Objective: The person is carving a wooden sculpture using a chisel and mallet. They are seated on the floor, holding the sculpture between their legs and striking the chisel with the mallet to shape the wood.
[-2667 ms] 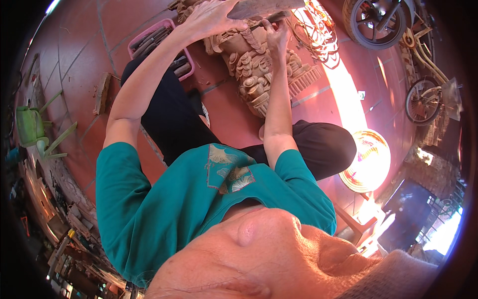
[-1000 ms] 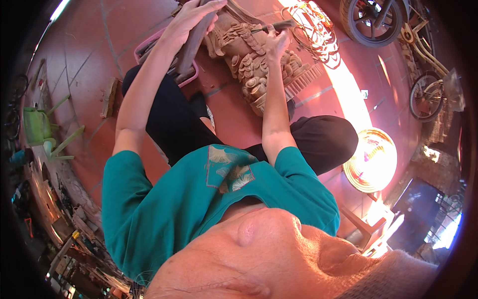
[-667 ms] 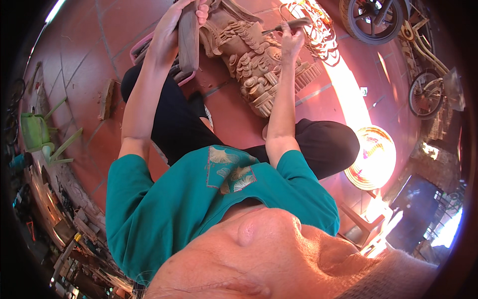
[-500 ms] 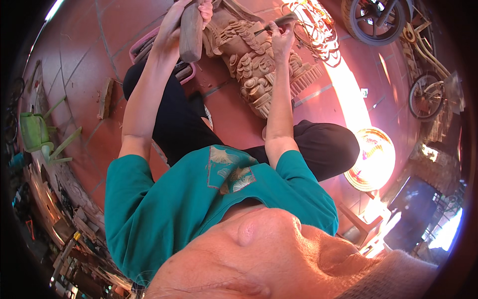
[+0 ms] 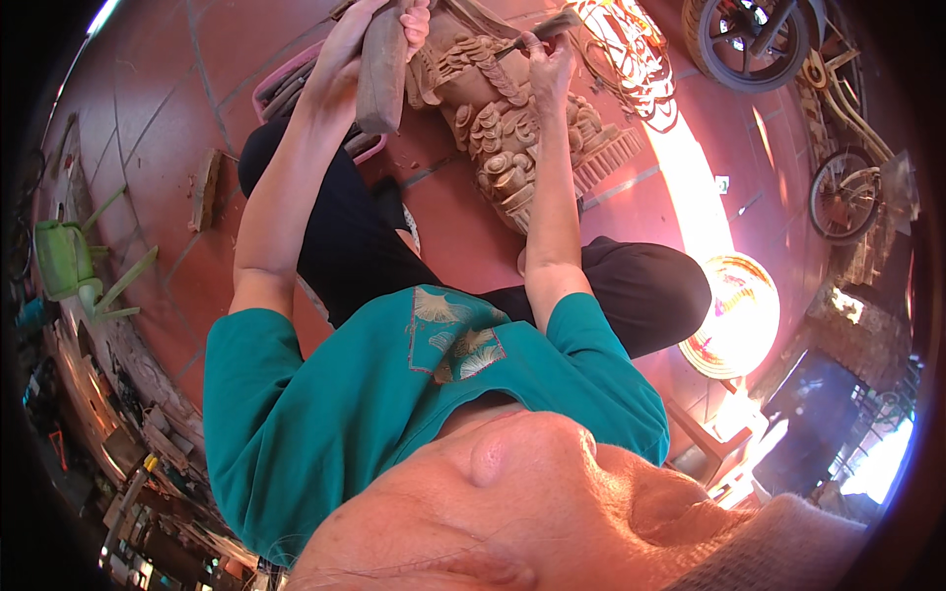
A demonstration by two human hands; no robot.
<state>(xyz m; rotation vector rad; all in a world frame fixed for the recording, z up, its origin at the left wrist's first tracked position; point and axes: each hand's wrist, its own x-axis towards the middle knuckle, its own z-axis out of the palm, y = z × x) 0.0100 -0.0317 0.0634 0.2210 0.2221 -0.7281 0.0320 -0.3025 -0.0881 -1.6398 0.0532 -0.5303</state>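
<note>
A carved wooden piece (image 5: 507,163) with dense relief of curls and scrolls lies on the floor in front of my crossed legs. My left hand (image 5: 416,28) is closed round a thick wooden mallet (image 5: 382,84), held up left of the carving near the upper edge. In my right hand (image 5: 550,67) is a chisel (image 5: 554,26), its dark handle pointing up to the right. The thin blade slants left down to the carving's far part. Whether its tip bites into the wood cannot be made out.
A pink basket (image 5: 264,91) of tools stands left, partly behind my left arm. Beyond it are a wood scrap (image 5: 204,189) and a green chair (image 5: 65,258). Right are a coiled cord (image 5: 631,59), a wheel (image 5: 751,44), a bicycle wheel (image 5: 844,195) and a sunlit round tray (image 5: 734,313).
My right hand and the chisel have shifted slightly up and to the left over the carving. The mallet in my left hand has come down a little.
</note>
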